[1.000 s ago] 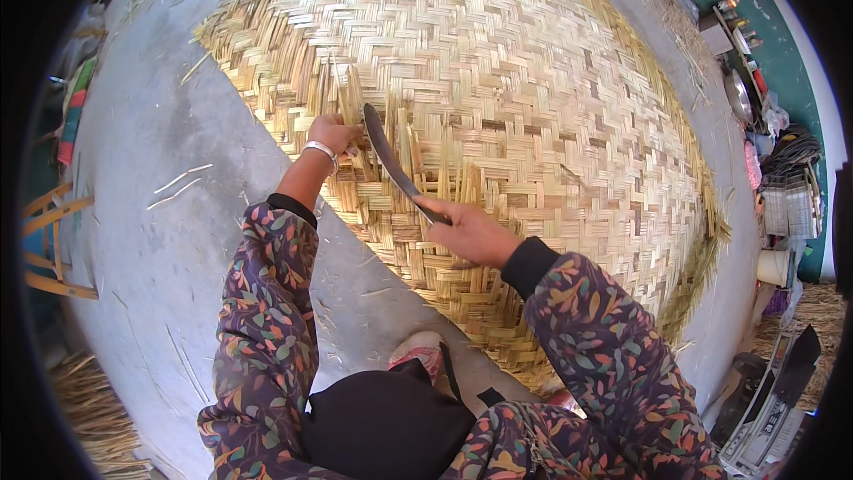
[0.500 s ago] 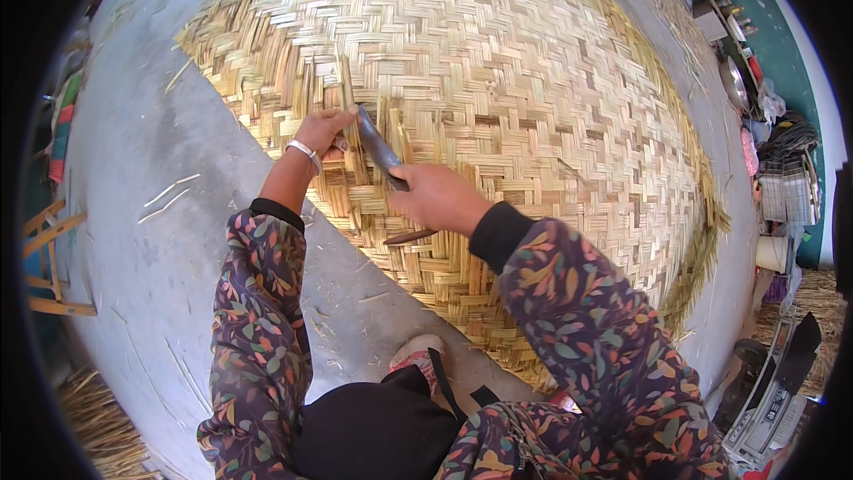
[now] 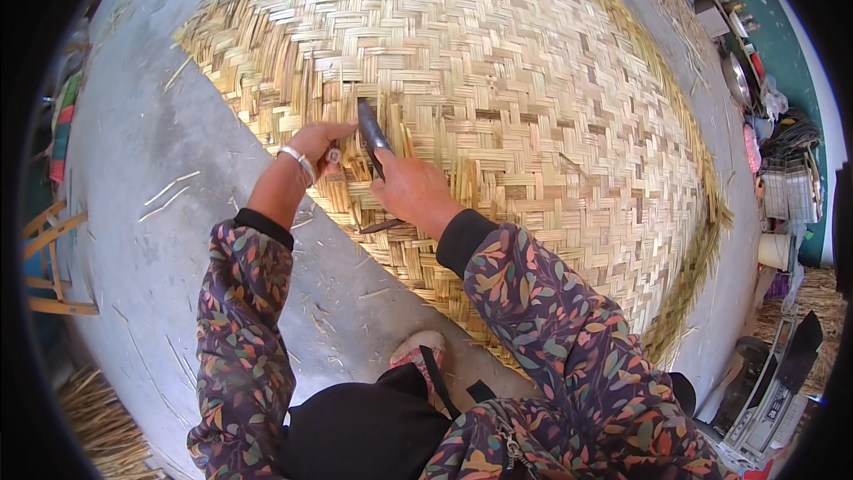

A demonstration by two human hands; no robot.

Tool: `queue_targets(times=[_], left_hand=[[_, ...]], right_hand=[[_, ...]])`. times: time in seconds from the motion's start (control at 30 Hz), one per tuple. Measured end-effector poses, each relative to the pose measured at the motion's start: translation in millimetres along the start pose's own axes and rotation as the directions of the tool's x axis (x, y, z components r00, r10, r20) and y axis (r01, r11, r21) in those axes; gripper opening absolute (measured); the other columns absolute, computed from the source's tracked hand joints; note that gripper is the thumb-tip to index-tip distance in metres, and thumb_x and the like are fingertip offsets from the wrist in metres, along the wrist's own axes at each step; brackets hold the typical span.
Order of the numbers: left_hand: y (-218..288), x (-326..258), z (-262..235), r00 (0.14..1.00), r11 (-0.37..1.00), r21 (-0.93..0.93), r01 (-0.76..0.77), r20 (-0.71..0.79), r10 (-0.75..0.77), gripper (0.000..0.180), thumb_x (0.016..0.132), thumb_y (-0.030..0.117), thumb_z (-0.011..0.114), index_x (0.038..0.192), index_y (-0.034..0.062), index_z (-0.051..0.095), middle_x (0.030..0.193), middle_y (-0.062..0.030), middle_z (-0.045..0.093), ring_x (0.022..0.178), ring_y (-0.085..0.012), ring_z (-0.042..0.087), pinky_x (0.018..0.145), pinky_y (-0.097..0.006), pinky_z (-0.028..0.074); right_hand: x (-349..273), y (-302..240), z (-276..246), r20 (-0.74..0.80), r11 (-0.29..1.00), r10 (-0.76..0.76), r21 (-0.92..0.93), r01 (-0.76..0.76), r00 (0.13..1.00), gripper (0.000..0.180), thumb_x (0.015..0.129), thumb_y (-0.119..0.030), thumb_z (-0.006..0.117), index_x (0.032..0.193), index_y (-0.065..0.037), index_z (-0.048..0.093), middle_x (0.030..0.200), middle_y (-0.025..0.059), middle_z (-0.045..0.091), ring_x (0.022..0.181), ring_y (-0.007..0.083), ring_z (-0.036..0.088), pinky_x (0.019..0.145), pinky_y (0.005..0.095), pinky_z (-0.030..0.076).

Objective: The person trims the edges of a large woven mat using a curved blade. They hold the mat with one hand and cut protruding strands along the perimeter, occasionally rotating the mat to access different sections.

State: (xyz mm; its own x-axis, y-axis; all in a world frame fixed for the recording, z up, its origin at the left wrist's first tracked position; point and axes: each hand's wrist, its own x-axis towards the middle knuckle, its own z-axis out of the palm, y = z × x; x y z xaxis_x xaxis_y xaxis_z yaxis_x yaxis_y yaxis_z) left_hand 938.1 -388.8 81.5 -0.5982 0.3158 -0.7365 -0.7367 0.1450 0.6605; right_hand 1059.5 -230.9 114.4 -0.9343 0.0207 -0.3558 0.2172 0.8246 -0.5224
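Observation:
A large woven mat (image 3: pixel 498 124) of flat, pale and brown plant strips lies on the floor before me. My right hand (image 3: pixel 413 187) grips a dark knife (image 3: pixel 373 129). Its narrow blade points away from me and its tip touches the weave near the left edge; a brown end of the tool (image 3: pixel 382 225) shows below my fist. Close beside the blade, my left hand (image 3: pixel 315 147) is bent over the border strips, its index finger reaching toward the metal. Its other fingers are curled, and what they pinch is hidden. A pale bangle circles that wrist.
Grey concrete floor (image 3: pixel 133 213) runs along the mat's left side, with loose straw bits on it. A wooden chair frame (image 3: pixel 58 258) stands at far left, above a straw bundle (image 3: pixel 102 427). At right are a pale bucket (image 3: pixel 773 251), a metal pan (image 3: pixel 735 80) and assorted household things.
The knife and my right hand have shifted slightly left and away from me, the blade now steeper. My left hand has dropped a little, and the strip beside it no longer sticks up.

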Motion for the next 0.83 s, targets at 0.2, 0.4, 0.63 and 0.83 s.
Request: queue_targets(times=[0.2,0.4,0.63,0.83], left_hand=[[-23.7,-0.9,-10.4,0.936,0.939,-0.154,0.308,0.226,-0.27,0.022,0.092,0.023,0.065,0.075,0.0086,0.062,0.061,0.0018,0.061,0.036,-0.0048,0.039,0.033,-0.023,0.032],[-20.9,9.2,-4.0,0.933,0.937,-0.059,0.343,0.138,-0.332,0.027,0.09,0.023,0.068,0.069,0.0097,0.058,0.052,0.0029,0.048,0.034,-0.0071,0.033,0.033,-0.025,0.029],[-17.7,-8.8,14.9,0.998,0.997,0.072,0.04,-0.047,-0.037,0.022,0.09,0.017,0.064,0.073,0.0038,0.062,0.054,-0.003,0.054,0.035,-0.0111,0.041,0.032,-0.029,0.031],[-22.0,8.5,7.2,0.99,0.99,0.043,0.134,0.03,-0.135,0.02,0.089,0.018,0.067,0.079,0.0015,0.063,0.058,-0.0058,0.057,0.036,-0.0132,0.045,0.03,-0.03,0.042]], right_hand=[[-0.3,1.3,0.7,0.019,1.0,0.022,0.006,-0.022,1.0,0.03,0.084,-0.025,0.058,0.108,-0.008,0.059,0.087,0.0187,0.069,0.083,0.039,0.067,0.071,0.0504,0.052],[0.2,3.7,3.2,0.01,1.0,0.003,0.008,-0.003,1.0,0.031,0.083,-0.026,0.058,0.109,-0.008,0.058,0.086,0.0185,0.068,0.084,0.0391,0.067,0.071,0.0507,0.052],[2.2,3.8,2.1,0.047,1.0,0.026,0.002,-0.026,0.999,0.034,0.083,-0.026,0.059,0.113,-0.009,0.057,0.086,0.0191,0.068,0.084,0.0384,0.067,0.072,0.0503,0.052],[8.0,8.7,-15.6,0.141,0.992,-0.074,-0.093,0.087,0.987,0.057,0.086,-0.04,0.062,0.133,-0.011,0.048,0.086,0.0181,0.069,0.082,0.0401,0.066,0.073,0.0511,0.052]])
